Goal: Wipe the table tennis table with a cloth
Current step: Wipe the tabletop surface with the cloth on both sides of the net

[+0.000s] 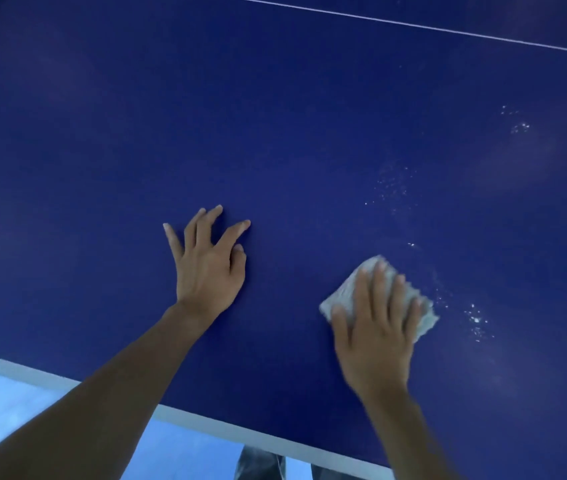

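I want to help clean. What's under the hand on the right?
Under the right hand lies a grey cloth pressed on the blue table. Whatever is beneath the cloth is hidden.

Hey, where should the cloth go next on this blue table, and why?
Probably slide the right hand with the folded grey cloth rightward: white specks lie just right of it on the dark blue table tennis table.

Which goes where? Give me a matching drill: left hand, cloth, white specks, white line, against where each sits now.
1 left hand
2 cloth
3 white specks
4 white line

A far across the table
B right of the cloth
C fingers spread, bare on the table
D pressed under the right hand

Pairs: 1-C, 2-D, 3-B, 4-A
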